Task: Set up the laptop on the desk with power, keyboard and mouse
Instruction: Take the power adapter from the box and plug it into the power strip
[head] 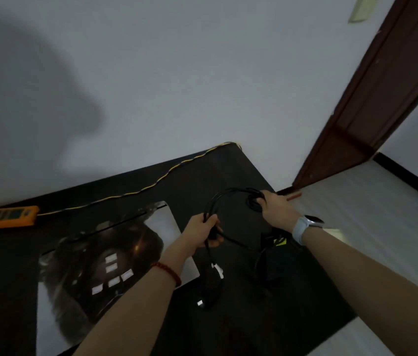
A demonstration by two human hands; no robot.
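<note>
Both my hands hold a black power cable (224, 195) above the dark desk (231, 170). My left hand (204, 231) grips one part of it, and a length hangs down from there to a plug end (204, 301) near the desk top. My right hand (276, 205), with a grey watch on the wrist, is closed on the coiled bundle of the same cable. A large printed mat (100, 265) with a dark picture lies on the desk to the left. A dark object with a yellow mark (278, 242) sits under my right wrist. No laptop, keyboard or mouse is visible.
An orange power strip (2, 217) lies at the desk's back left, with a yellow-black cord (136, 192) running along the back edge by the white wall. A dark brown door frame (372, 104) stands at right, beside pale floor.
</note>
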